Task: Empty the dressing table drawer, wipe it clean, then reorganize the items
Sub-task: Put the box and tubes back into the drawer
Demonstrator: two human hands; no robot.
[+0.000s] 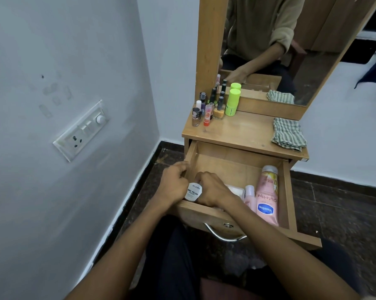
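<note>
Grey walls meet at a corner where a wooden dresser (243, 135) stands with its drawer (237, 167) pulled open over a dark floor. At the drawer's front left corner both hands meet on a white jar (193, 192) marked nail polish: the right hand (213, 189) curls its fingers over the top of it, and the left hand (173, 185) curls round its left side, just outside the drawer's left wall. Whether the jar is already lifted or still rests on the drawer floor, I cannot tell.

Right of the jar, still inside the drawer, lie a white packet (234, 190), a small pink bottle (250, 197) and a pink tube (267, 195). Behind the drawer, on the dresser top, stand nail polish bottles (206, 109) with a green stick (232, 102), and a striped cloth (289, 134) lies at the right.

Likely risks: the smooth jar could slip between two crowded hands, or, set down carelessly, knock over the tightly packed bottles. Its lid might also loosen under the right hand's grip.
</note>
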